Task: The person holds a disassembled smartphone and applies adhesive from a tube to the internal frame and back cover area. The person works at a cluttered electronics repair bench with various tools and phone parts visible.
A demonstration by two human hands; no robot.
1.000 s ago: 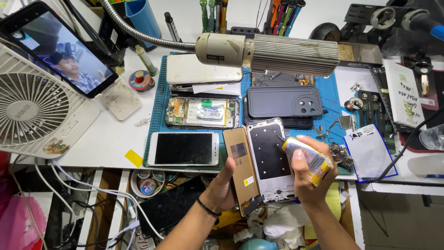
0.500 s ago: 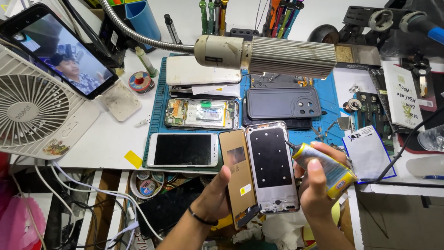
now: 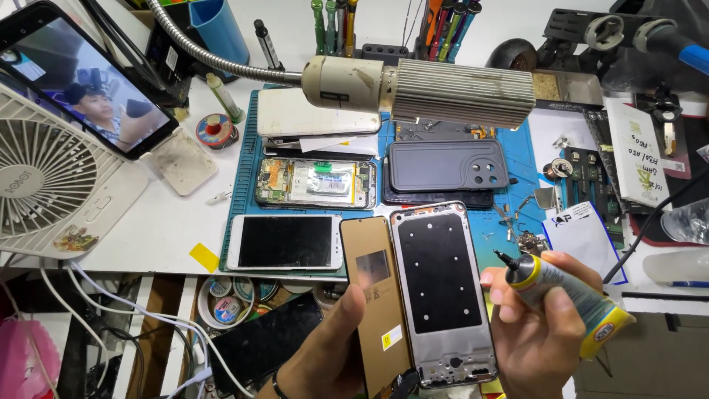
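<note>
- Left hand low in the head view, fingers closed around a brown-backed display panel, thumb laid across its face; panel stands nearly on end, tilted slightly.
- A silver phone frame with a black inner plate lies just beside the panel on its right, edges touching or nearly so; cannot tell which hand bears its weight, the lower end is partly hidden.
- Right hand clamped on a yellow glue tube, black nozzle tip pointing up-left toward the frame's right edge, close to it but apart.
- Both held pieces hang over the near edge of the blue work mat.
- On the mat: white phone face up just left of the panel; opened phone with board and battery showing behind it; dark phone case with camera cut-outs to the right.
- Gooseneck lamp head, ribbed grey, hangs over the mat's far side.
- White desk fan far left, a propped phone with a lit screen above it.
- Blue cup and a rack of screwdrivers along the back.
</note>
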